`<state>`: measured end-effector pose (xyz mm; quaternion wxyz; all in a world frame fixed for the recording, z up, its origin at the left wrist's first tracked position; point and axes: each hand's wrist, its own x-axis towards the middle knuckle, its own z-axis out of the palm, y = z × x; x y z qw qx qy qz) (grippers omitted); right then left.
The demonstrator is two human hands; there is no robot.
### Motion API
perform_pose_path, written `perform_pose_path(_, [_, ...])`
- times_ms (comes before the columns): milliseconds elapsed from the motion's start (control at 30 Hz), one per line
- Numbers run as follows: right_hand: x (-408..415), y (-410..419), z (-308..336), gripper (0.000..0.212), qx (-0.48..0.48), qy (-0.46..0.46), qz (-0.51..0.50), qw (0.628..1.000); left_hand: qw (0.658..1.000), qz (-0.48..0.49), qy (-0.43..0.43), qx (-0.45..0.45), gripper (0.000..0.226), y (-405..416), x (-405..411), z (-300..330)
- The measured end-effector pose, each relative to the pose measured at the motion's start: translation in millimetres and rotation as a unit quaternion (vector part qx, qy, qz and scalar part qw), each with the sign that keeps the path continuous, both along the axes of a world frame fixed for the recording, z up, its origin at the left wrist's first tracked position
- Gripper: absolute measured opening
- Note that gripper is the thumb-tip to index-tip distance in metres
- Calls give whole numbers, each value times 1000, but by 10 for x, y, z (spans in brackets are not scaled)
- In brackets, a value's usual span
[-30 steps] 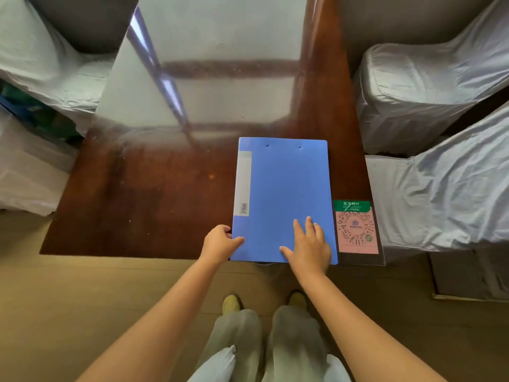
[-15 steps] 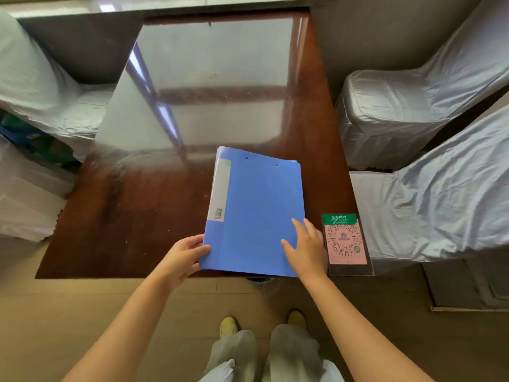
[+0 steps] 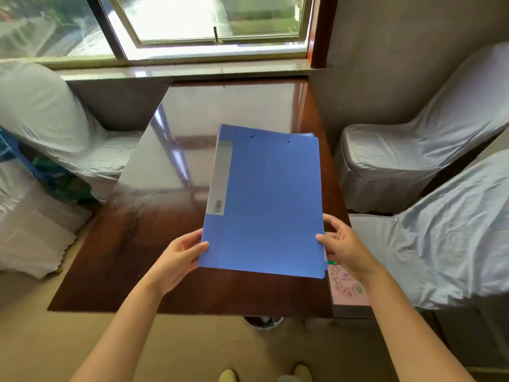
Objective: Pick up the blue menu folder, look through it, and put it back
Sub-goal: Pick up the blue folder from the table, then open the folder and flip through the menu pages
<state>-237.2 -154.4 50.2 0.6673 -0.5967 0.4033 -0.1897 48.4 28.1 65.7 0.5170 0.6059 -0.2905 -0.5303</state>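
Observation:
The blue menu folder [image 3: 267, 199] is closed and held above the glossy brown table [image 3: 132, 244], tilted up toward me, its grey spine label on the left. My left hand [image 3: 180, 257] grips the folder's lower left corner, thumb on the cover. At the lower right edge, my right hand [image 3: 344, 246] pinches the folder with the thumb on the cover and the fingers behind the edge of the pages.
A pink QR-code card with a green top [image 3: 347, 288] lies at the table's near right corner. Cloth-covered chairs stand to the right [image 3: 413, 161] and left [image 3: 46, 125]. A window [image 3: 209, 20] and sill lie beyond the table's far end.
The folder has come off the table and now hangs in both hands. My right hand shifted from flat on the cover to gripping the right edge. The view tilted upward, showing the window.

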Motion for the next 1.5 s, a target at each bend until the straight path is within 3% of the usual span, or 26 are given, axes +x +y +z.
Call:
perform_pose_path(67, [-1, -31, 118, 38, -30, -24, -22, 999, 997, 10, -58, -41, 43, -80, -35, 94])
perform_pose_path(133, [-8, -65, 217, 37, -45, -44, -42, 997, 991, -4, -116, -73, 76, -154, -89, 172])
perform_pose_path(233, [-11, -108, 369, 37, -65, -65, -53, 994, 938, -69, -330, -80, 116, -235, -208, 208])
perform_pose_path(333, [-14, -137, 466, 38, -77, -77, -53, 993, 871, -52, -479, -89, 117, -283, -295, 216])
perform_pose_path(467, [32, -130, 534, 36, -81, -95, -50, 991, 812, -10, -564, -150, 104, -319, -319, 274])
perform_pose_path(533, [107, -114, 556, 35, -66, -126, -57, 988, 804, -13, -573, -159, 101, -326, -326, 300])
perform_pose_path(633, [235, -32, 581, 33, -54, -164, -88, 981, 844, -13, -511, -162, 88, -309, -389, 316])
perform_pose_path(733, [300, 23, 579, 53, -27, -182, -78, 980, 897, 22, -416, -147, 75, -311, -451, 307])
perform_pose_path(800, [302, 12, 582, 50, -23, -171, -94, 980, 942, 58, -291, -155, 92, -290, -473, 357])
perform_pose_path(867, [277, -11, 590, 37, -48, -149, -115, 981, 967, 100, -159, -174, 109, -285, -474, 430])
perform_pose_path(933, [218, -26, 547, 47, -82, -128, -124, 981, 973, 136, -101, -156, 103, -298, -496, 486])
perform_pose_path(1000, [167, -13, 523, 53, -84, -149, -128, 977, 974, 179, -46, -133, 75, -317, -466, 569])
perform_pose_path(1067, [124, -28, 537, 56, -75, -182, -146, 970, 975, 163, 42, -143, 76, -327, -389, 615])
perform_pose_path(1100, [108, -46, 554, 56, -75, -191, -154, 966, 981, 126, 34, -144, 71, -312, -351, 639])
perform_pose_path(1200, [76, -87, 638, 56, -81, -202, -156, 963, 986, 118, -68, -95, 18, -256, -330, 644])
perform_pose_path(1267, [51, -99, 675, 56, -75, -200, -143, 966, 984, 141, -50, -99, 13, -209, -340, 582])
perform_pose_path(1367, [-30, -114, 699, 55, -44, -203, -109, 972, 975, 171, 76, -122, 11, -150, -373, 584])
perform_pose_path(1500, [-197, -155, 725, 70, -17, -198, -3, 980, 953, 187, 178, -155, 15, -111, -400, 520])
